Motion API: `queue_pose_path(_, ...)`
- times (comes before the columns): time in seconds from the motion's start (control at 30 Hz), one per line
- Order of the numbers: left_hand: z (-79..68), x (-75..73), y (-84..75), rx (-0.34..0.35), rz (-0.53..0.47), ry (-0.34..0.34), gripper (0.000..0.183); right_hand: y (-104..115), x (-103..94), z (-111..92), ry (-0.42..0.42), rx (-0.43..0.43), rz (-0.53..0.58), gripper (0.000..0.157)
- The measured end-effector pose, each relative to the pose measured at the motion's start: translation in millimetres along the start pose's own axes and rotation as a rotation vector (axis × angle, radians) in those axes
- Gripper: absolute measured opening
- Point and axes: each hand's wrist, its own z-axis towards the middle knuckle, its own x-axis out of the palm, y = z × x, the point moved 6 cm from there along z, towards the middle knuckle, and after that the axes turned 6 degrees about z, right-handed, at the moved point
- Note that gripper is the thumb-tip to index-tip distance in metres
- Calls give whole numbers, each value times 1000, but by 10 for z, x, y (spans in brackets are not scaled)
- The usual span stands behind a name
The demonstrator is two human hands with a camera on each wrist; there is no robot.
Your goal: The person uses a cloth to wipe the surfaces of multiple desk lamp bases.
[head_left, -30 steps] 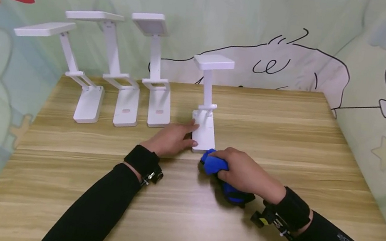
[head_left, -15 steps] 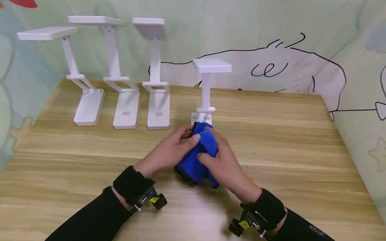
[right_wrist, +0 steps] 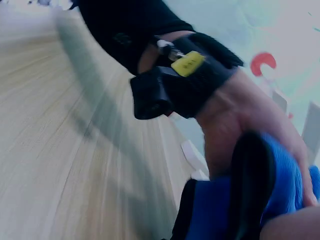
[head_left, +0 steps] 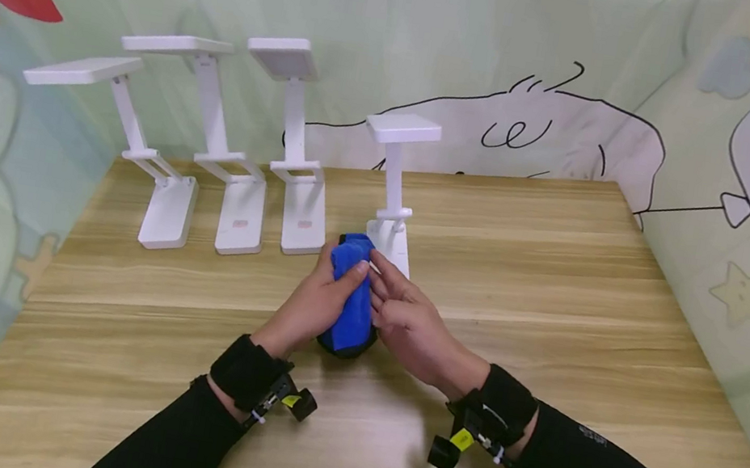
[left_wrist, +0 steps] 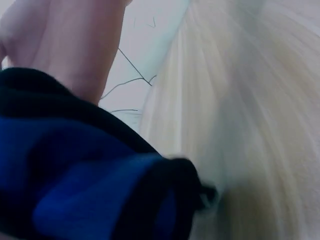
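A blue cloth (head_left: 353,316) with black edging, bunched into a narrow bundle, is between my hands above the table. My left hand (head_left: 314,302) grips it from the left, thumb lying across its top. At its right side my right hand (head_left: 420,333) touches it with fairly straight fingers. Just beyond the hands stands a white desk lamp (head_left: 402,130), the front of its base partly hidden by the right fingers. In the left wrist view the cloth (left_wrist: 80,185) fills the lower left; in the right wrist view its folds (right_wrist: 210,207) show black borders.
To the left, three more white lamps stand in a row: the outer one (head_left: 168,213), the middle one (head_left: 241,217) and the nearer one (head_left: 304,215). They rest on a wood-grain table (head_left: 527,250). Printed fabric walls (head_left: 495,32) close off the back and both sides.
The right hand brought the blue cloth leftward to the left hand, which left the lamp's base and took hold of it. The cloth is now narrower, and the right fingers have loosened from it.
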Motion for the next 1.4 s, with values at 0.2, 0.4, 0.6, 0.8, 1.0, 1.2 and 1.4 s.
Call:
queue_pose_path(0.2,0,-13,-29,-1,35,-28,71,48,-60,-15,49,-10,144,86)
queue_pose_path(0.4,48,-62,-44,1,63,-29,60,130,-231,0,23,-17,94,78)
queue_pose_path(0.6,174,-310,-27,68,307,-88,52,291,-721,-40,-284,-69,-686,46)
queue_pose_path(0.8,288,-504,-73,205,670,-188,40,312,-1084,-101,-319,-125,-1441,43)
queue_pose_path(1.0,349,-384,-139,311,940,-196,40,182,-1005,-8,-151,-162,-1687,58)
queue_pose_path(1.2,357,-31,-326,500,1184,-101,38,64,-874,128,-9,-212,-1790,65)
queue_pose_path(1.4,517,240,-444,607,1379,-42,29,62,-836,157,37,-294,-1856,61)
